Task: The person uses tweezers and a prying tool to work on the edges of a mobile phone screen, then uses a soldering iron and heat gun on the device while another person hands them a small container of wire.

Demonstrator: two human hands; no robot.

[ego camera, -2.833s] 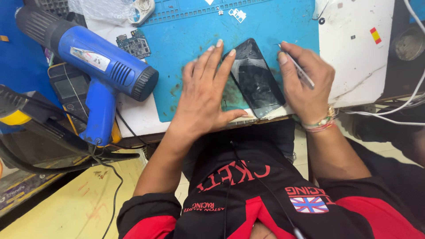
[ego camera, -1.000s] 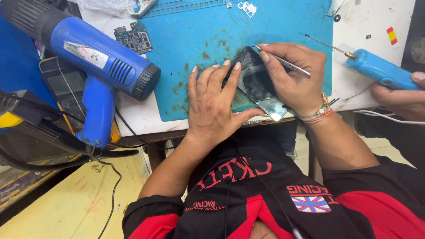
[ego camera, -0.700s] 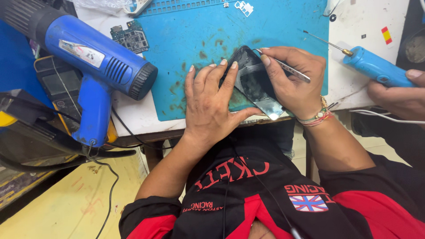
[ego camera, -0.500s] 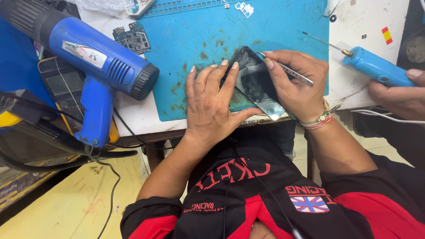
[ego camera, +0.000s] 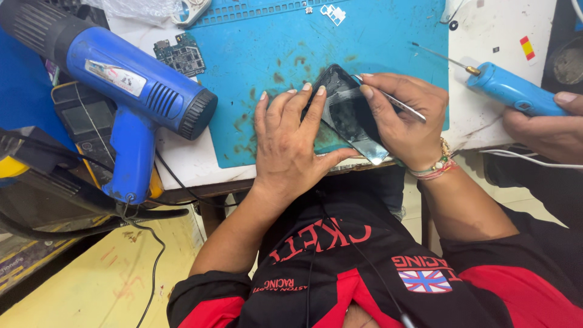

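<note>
Left hand (ego camera: pixel 290 146) lay flat, fingers spread, pressing down on the left edge of the phone (ego camera: pixel 349 115). Right hand (ego camera: pixel 404 118) was curled around a thin metal pick (ego camera: pixel 395 104), pinched between thumb and fingers, tip at the phone's upper end; the palm covered the phone's right side. Phone sat tilted on the blue mat (ego camera: pixel 273 54), at the surface's near edge, its lower corner just over the mat's front border.

Judgement: the prying would go best with the pick kept shallow and flat along the seam, the left hand holding steady pressure so the phone didn't slide, and no levering hard against the glass, which could crack.

Phone was between both hands, touched by both, left hand on its left, right hand on its right and top.

Heat gun (ego camera: pixel 130 91) stood at the surface's left edge, well apart. Circuit board (ego camera: pixel 181 56) lay at the mat's far left corner. Another person's hand (ego camera: pixel 546 130) at the right edge held a blue tool (ego camera: pixel 513 91), apart from the phone.
</note>
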